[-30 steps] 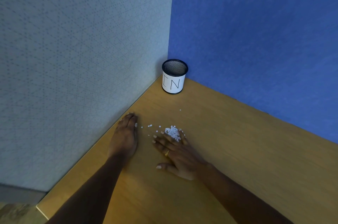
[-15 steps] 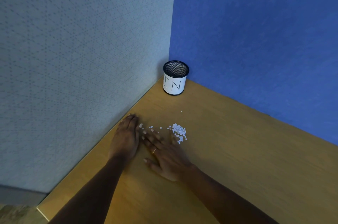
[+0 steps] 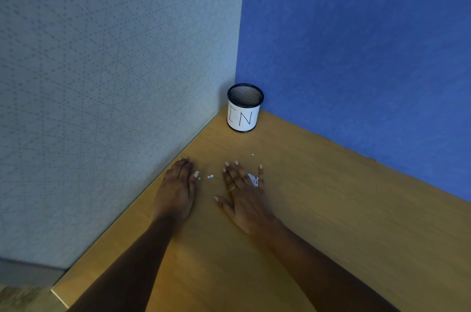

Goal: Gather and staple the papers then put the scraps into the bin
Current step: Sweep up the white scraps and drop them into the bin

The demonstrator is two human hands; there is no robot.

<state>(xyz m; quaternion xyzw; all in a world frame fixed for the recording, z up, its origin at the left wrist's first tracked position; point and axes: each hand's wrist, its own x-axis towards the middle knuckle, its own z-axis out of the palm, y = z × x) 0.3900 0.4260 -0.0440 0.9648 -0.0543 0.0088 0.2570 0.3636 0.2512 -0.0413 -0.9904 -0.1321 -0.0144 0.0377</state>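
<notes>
A small pile of white paper scraps [image 3: 253, 180] lies on the wooden desk [image 3: 331, 209], partly covered by the spread fingers of my right hand [image 3: 242, 194], which lies flat, palm down. A few loose scraps [image 3: 210, 176] sit between my hands, and one lone scrap [image 3: 252, 154] lies farther back. My left hand [image 3: 177, 189] lies flat on the desk beside the grey wall, fingers straight and together. A black mesh bin [image 3: 244, 109] with a white label marked "IN" stands upright in the corner. No papers or stapler are in view.
A grey partition [image 3: 114, 82] borders the desk on the left and a blue partition [image 3: 356, 44] runs along the back. The desk's front-left corner [image 3: 54, 292] shows at the bottom left.
My right hand slid left half a second ago, then moved right and forward over the scrap pile. My left hand stayed beside the grey wall.
</notes>
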